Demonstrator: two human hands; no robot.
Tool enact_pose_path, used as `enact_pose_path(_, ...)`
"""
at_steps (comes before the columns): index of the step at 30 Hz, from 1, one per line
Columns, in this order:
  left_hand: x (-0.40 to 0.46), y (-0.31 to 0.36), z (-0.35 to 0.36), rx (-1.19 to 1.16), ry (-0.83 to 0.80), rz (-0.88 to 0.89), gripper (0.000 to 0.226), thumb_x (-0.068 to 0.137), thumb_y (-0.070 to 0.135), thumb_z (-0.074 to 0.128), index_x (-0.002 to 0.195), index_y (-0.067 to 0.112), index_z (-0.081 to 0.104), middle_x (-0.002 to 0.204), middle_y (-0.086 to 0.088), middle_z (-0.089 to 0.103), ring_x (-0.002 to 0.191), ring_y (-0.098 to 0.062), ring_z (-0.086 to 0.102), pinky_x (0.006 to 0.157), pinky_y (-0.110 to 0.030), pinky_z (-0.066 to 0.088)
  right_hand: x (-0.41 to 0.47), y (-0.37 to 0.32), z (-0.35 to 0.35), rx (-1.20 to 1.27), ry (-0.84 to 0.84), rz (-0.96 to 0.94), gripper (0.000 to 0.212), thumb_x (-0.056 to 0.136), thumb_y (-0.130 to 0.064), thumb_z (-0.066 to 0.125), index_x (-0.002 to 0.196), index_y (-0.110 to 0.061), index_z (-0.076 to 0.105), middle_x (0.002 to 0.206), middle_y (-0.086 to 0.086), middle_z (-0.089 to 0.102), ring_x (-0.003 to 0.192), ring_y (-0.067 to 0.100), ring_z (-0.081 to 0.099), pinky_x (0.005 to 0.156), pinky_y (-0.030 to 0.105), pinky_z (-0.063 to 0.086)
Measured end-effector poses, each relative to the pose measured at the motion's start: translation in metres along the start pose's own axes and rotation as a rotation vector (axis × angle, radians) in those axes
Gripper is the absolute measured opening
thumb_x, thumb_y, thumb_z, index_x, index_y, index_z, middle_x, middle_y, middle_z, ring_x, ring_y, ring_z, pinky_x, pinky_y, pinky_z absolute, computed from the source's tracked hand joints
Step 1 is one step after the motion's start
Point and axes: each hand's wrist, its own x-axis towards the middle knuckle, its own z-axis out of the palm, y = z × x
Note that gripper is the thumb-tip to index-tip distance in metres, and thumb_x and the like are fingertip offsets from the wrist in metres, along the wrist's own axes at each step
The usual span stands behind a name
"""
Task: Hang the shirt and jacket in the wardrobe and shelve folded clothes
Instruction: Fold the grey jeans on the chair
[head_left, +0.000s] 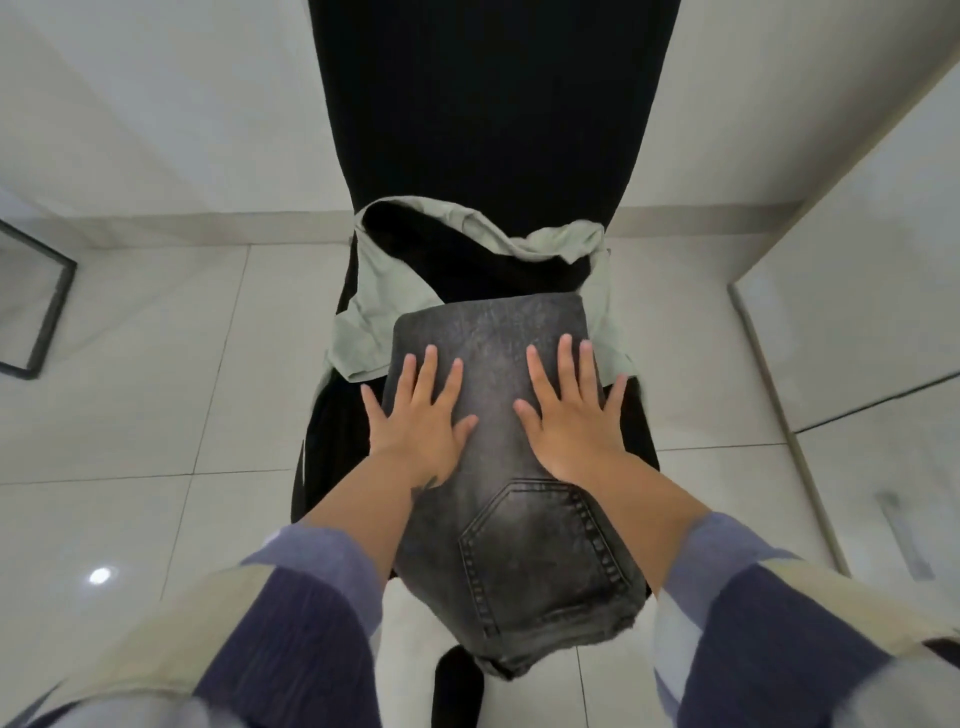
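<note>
Partly cut off at the left edge, a dark-framed glass panel (36, 306) leans over the glossy pale tiled floor (156, 415), so its full shape stays unknown. Both striped blue and cream sleeves (291, 613) blur toward the bottom corners. Next, the left hand (415, 415) lies flat with fingers spread and straight, pressing the left part of a folded pair of washed grey-black denim jeans (498, 519); it curls round nothing. These jeans rest on the seat of a black high-backed chair (493, 114), whose seat is almost wholly hidden beneath the clothes. Stitching and a back pocket show on the coarse, faded denim. Behind the jeans a crumpled pale green cotton garment (363, 332) drapes over a black garment (467, 260), both only partly visible. On the right, the right hand (571, 415) likewise presses flat, fingers extended and splayed. Farther right stands a white cabinet door (857, 322), cut by the frame.
</note>
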Motion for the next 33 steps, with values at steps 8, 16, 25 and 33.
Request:
enact_pose_path(8, 0.054, -0.017, 0.032, -0.147, 0.31, -0.16, 0.103, 0.071, 0.085, 0.033, 0.146, 0.039, -0.019, 0.158, -0.005, -0.007, 0.141, -0.033, 0.009, 0.111, -0.053, 0.015, 0.043, 0.002, 0.045, 0.101, 0.355, 0.066, 0.071, 0.092, -0.061, 0.023, 0.152, -0.029, 0.004, 0.16, 0.012, 0.003, 0.145, 0.038, 0.011, 0.113, 0.056, 0.015)
enact_pose_path(16, 0.079, -0.019, 0.008, -0.952, 0.418, -0.341, 0.1, 0.067, 0.053, 0.077, 0.146, 0.016, 0.027, 0.137, -0.005, 0.05, 0.127, -0.026, 0.047, 0.109, -0.044, 0.035, 0.079, 0.011, 0.002, 0.688, 0.386, 0.364, 0.091, 0.076, -0.049, 0.071, 0.148, -0.017, 0.025, 0.145, 0.005, 0.043, 0.132, 0.03, 0.038, 0.112, 0.045, 0.027)
enact_pose_path(25, 0.041, -0.033, -0.011, -1.342, 0.071, -0.355, 0.049, 0.076, 0.032, 0.078, 0.118, 0.012, 0.063, 0.107, -0.003, 0.07, 0.097, -0.021, 0.067, 0.09, -0.04, 0.053, 0.05, 0.024, -0.032, 1.355, -0.03, 0.398, 0.047, 0.08, -0.021, 0.075, 0.122, -0.012, 0.056, 0.107, 0.002, 0.064, 0.091, 0.017, 0.062, 0.073, 0.031, 0.051)
enact_pose_path(33, -0.029, -0.005, -0.063, -1.407, 0.189, -0.212, 0.034, 0.085, 0.018, 0.07, 0.117, 0.014, 0.063, 0.107, 0.0, 0.07, 0.097, -0.016, 0.066, 0.082, -0.03, 0.054, -0.025, 0.015, -0.096, 1.235, 0.185, 0.204, 0.037, 0.093, -0.022, 0.058, 0.129, -0.016, 0.05, 0.116, -0.001, 0.058, 0.104, 0.014, 0.054, 0.09, 0.029, 0.044)
